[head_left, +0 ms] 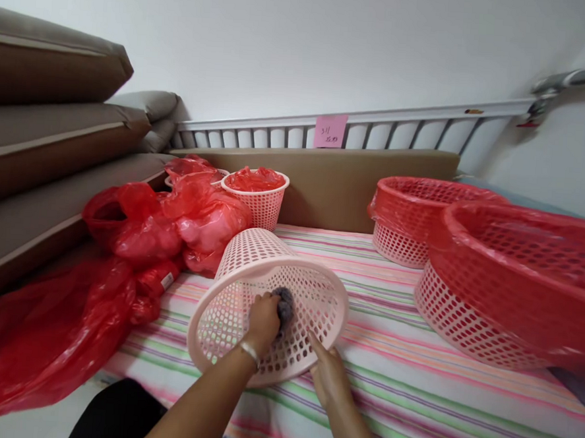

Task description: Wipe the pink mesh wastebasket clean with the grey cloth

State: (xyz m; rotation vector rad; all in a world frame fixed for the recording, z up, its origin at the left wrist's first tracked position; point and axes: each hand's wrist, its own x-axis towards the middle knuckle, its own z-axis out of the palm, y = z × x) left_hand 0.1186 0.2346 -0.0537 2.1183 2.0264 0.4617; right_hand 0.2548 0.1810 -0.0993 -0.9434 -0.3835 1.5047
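Observation:
A pale pink perforated plastic wastebasket lies tipped on its side, its wide mouth facing me. Inside it, my left hand is closed around a bunched dark grey cloth, against the inner wall. A pale band circles that wrist. My right hand grips the lower right of the rim, thumb on the inner side and the other fingers mostly hidden beneath. Under the wastebasket is a striped bedsheet.
Red plastic bags pile up at left, beside a bag-lined wastebasket. Two red-lined baskets, a nearer one and a farther one, stand at right. Stacked cushions rise at left; a radiator runs behind.

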